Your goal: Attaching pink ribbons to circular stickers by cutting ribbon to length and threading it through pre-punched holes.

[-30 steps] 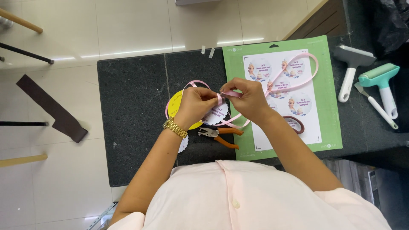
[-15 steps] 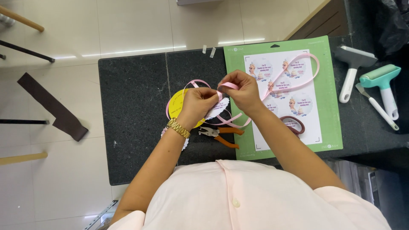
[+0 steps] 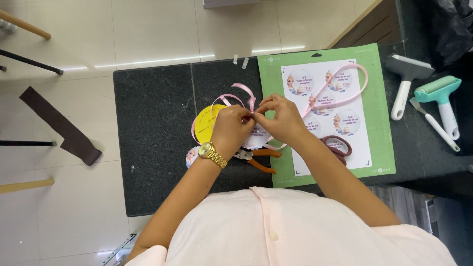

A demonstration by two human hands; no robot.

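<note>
On the surface (image 3: 152,123), the cutting mat (image 3: 382,123) lies right of the two hands, which meet over the round tags (image 3: 204,125) with the ribbon (image 3: 345,81) trailing onto the mat, pliers (image 3: 258,158) just below them, and two rollers (image 3: 423,98) farther right.

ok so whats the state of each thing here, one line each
left hand: pinching the pink ribbon
right hand: pinching the same ribbon
pink ribbon: looped, trailing over the green mat
green mat: flat, carrying a sticker sheet
orange pliers: lying flat, unheld
teal roller: lying unheld
</note>
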